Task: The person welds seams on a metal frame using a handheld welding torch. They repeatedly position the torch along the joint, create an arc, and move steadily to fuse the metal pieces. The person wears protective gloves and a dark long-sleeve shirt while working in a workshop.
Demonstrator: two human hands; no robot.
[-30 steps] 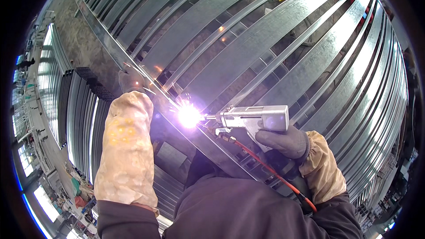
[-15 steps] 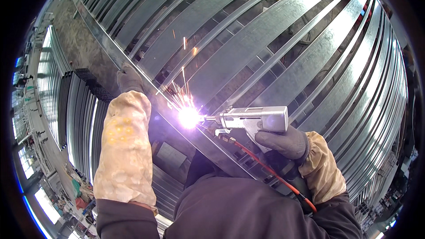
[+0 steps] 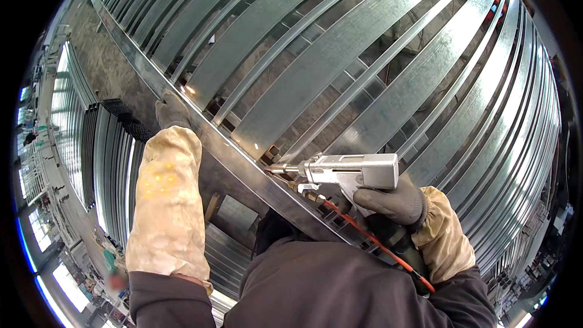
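Note:
My right hand (image 3: 393, 201), in a dark glove with a pale leather cuff, grips a silver handheld welding gun (image 3: 352, 171). Its nozzle points left at a long galvanized steel rail (image 3: 243, 164) that runs diagonally across the frame. No arc burns at the tip. My left hand (image 3: 171, 109), gloved and sleeved in pale leather, rests on the same rail further up. An orange cable (image 3: 376, 244) trails from the gun down past my right wrist.
Several wide galvanized steel strips (image 3: 340, 48) are laid side by side beyond the rail, with dark gaps between them. More steel profiles (image 3: 109, 164) are stacked at the left. A workshop floor with windows shows at the far left edge.
The bright welding arc and its sparks at the gun's tip have gone out. Both hands and the gun stay where they were.

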